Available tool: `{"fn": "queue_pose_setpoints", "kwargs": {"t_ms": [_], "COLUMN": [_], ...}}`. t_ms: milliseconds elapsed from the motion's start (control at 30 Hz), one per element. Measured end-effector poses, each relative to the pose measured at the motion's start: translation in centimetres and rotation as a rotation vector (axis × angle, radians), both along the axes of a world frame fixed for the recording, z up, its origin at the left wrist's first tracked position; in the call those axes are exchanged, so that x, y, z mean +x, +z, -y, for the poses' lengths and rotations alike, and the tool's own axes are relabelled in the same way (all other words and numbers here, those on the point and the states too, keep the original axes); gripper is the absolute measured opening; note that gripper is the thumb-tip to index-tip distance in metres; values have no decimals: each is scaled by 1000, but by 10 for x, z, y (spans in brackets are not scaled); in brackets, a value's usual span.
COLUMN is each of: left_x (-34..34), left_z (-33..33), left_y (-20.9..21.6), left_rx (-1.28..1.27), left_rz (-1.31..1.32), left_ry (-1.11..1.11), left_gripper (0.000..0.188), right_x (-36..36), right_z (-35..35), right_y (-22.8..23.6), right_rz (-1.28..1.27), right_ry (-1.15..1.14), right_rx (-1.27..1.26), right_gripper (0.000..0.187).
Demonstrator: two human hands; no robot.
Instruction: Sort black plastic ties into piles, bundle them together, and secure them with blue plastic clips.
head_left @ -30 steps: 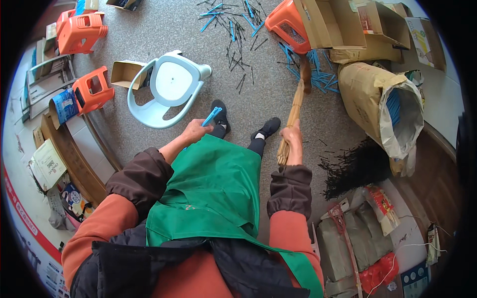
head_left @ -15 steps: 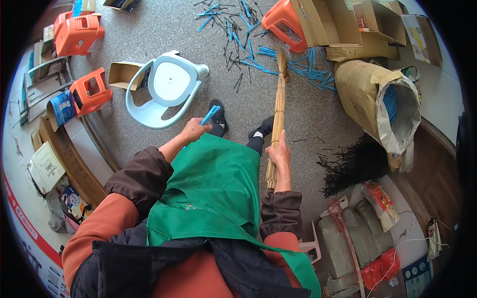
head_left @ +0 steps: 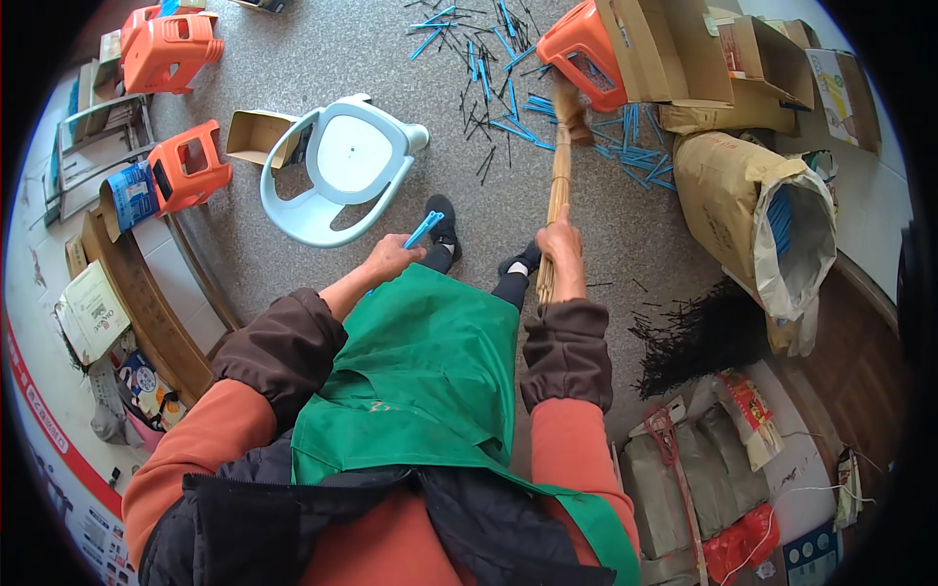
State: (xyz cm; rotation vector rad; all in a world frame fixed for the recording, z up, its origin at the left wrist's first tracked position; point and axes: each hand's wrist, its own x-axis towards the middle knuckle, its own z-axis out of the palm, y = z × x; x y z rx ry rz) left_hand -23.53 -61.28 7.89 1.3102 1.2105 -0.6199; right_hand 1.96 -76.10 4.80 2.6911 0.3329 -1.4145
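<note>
My right hand (head_left: 561,242) is wrapped round the handle of a straw broom (head_left: 560,181). The broom's blurred brush end is on or just over the floor, beside scattered blue sticks (head_left: 640,158) and an orange stool (head_left: 586,59). Closed in front of the green apron (head_left: 410,361), my left hand (head_left: 393,258) grips a few slim light-blue sticks (head_left: 423,229). Black and blue sticks (head_left: 479,83) lie strewn over the floor ahead, left of the broom.
A pale blue plastic chair (head_left: 352,156) stands ahead left, near another orange stool (head_left: 189,168) and an open carton (head_left: 256,137). On the right are a large paper sack (head_left: 728,195) with blue sticks inside, a black stick heap (head_left: 708,337) and cardboard boxes (head_left: 674,54).
My right hand has pushed the broom forward, its arm reaching further out. My left hand keeps its grip on the light-blue sticks. The view has turned slightly.
</note>
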Motion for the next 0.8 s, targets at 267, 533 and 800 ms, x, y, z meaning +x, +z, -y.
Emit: {"fn": "queue_pose_setpoints", "kwargs": {"t_ms": [267, 533, 800], "left_x": [0, 7, 18], "left_z": [-13, -6, -1], "left_y": [2, -9, -5], "left_rx": [-61, -117, -82], "left_rz": [-21, -50, -130], "left_ry": [47, -68, -224], "left_gripper": [17, 18, 14], "right_x": [-76, -116, -155], "right_z": [107, 234, 252], "right_y": [83, 77, 88], "right_rz": [-50, -61, -120], "right_ry": [-216, -1289, -1328], "right_rx": [80, 83, 182], "right_gripper": [86, 86, 87]}}
